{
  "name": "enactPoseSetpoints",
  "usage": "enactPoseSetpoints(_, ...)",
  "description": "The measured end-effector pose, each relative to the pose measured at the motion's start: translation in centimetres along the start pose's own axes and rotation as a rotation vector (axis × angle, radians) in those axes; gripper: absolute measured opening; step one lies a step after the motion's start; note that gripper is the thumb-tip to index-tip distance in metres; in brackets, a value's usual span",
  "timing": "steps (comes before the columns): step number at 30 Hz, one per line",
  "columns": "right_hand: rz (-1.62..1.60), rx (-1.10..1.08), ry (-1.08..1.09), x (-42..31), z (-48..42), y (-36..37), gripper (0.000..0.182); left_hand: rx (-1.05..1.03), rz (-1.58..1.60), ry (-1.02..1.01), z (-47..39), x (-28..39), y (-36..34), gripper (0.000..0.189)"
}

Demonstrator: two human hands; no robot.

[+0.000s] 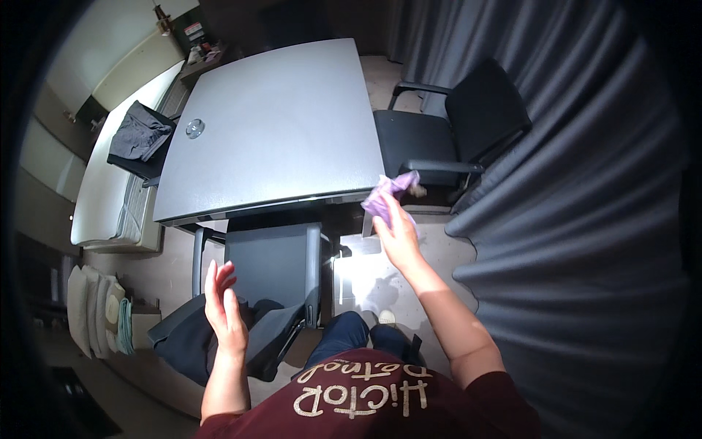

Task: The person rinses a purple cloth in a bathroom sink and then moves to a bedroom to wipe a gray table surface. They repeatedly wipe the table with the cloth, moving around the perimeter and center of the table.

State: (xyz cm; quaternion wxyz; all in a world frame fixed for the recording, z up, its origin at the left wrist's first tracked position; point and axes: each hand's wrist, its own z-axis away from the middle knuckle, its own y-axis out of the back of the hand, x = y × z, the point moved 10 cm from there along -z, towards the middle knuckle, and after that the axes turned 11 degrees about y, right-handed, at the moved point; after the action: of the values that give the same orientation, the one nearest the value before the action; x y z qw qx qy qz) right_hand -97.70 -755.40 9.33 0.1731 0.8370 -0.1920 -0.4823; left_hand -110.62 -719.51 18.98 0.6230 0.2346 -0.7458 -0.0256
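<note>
A crumpled purple cloth (378,204), partly blurred, is in the grip of my right hand (397,233) at the near right corner of a grey-topped table (263,126). Whether the cloth touches the table's edge, I cannot tell. My left hand (224,307) holds nothing; its fingers are apart, over the dark office chair (269,263) at the table's near side. A small round clear glass object (194,128) sits on the left part of the tabletop.
Another black armchair (417,140) stands right of the table, beside a long dark curtain (548,230). A chair with grey clothing (140,131) and a bare mattress (104,208) are at left. Folded bedding (101,313) is stacked at lower left. Dark clothing (192,335) hangs over the near chair.
</note>
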Motion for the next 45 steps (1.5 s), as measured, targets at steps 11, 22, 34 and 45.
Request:
enactPoseSetpoints(11, 0.425, -0.550, 0.107, 15.2, -11.2, -18.9, 0.065, 0.083, 0.089, 0.363, -5.9, -6.9, -9.0, 0.052)
enactPoseSetpoints(22, 0.535, -0.929, 0.468, 24.8, -23.7, -30.9, 0.056, -0.144, -0.345, 0.454, -26.7, -23.1, -26.3, 0.055)
enactPoseSetpoints(34, -0.002, -1.085, 0.800, 26.3, -37.2, -44.1, 0.055, 0.334, -0.584, 0.556, -43.6, -33.6, -29.8, 0.068)
enactPoseSetpoints(45, 0.776, -0.610, 0.292, 49.4, -66.6, -38.0, 0.058, 0.042, -1.002, 0.775, -51.3, -35.3, -34.3, 0.071)
